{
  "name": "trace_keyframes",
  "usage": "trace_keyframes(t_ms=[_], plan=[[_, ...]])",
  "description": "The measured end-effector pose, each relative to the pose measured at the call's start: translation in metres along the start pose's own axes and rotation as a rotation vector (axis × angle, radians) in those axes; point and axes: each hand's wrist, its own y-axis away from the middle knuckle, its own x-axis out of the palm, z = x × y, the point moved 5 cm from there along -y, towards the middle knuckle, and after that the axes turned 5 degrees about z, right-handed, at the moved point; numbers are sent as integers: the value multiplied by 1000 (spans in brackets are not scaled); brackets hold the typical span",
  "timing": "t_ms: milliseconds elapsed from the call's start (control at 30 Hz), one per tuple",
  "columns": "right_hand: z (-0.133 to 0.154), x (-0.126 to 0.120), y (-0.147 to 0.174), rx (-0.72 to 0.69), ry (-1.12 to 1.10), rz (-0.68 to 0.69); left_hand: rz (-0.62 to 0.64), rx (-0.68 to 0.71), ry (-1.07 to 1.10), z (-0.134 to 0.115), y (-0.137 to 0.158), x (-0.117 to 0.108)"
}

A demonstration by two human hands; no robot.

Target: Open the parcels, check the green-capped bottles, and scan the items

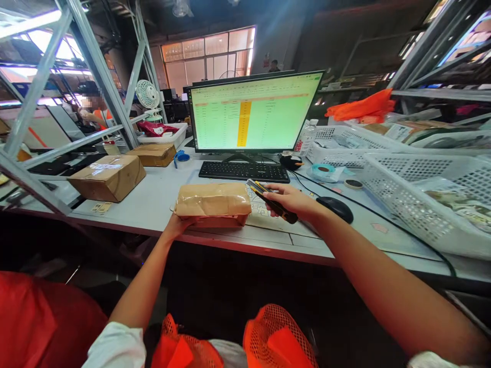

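Note:
A brown cardboard box point(213, 200) with shiny tape over its top sits at the front edge of the white desk point(161, 188). My left hand point(178, 226) grips its lower left corner, the fingers partly hidden beneath and behind it. In my right hand point(286, 198) is a yellow and black utility knife point(264, 193), held just right of the box. Its tip points up and left, close to the box's upper right edge; whether it touches, I cannot tell.
Behind the box stand a keyboard point(244, 171) and a lit monitor point(253, 117). A mouse point(335, 208), tape roll point(322, 170) and white baskets point(406, 204) are on the right. Two more boxes point(109, 176) lie left, near a metal frame point(97, 76). A person point(97, 112) sits beyond.

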Motion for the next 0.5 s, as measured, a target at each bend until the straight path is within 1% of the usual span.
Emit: trace_keyframes(t_ms=[67,167,367,500], plan=[[1,8,6,-17,-51,54,-34,38,-17,4,2,2],[-1,15,20,-41,-105,81,-53,93,-71,5,5,3],[-10,10,33,-4,-96,-24,-14,183,-68,8,7,3],[-9,14,37,5,-61,24,5,178,-82,12,8,3]])
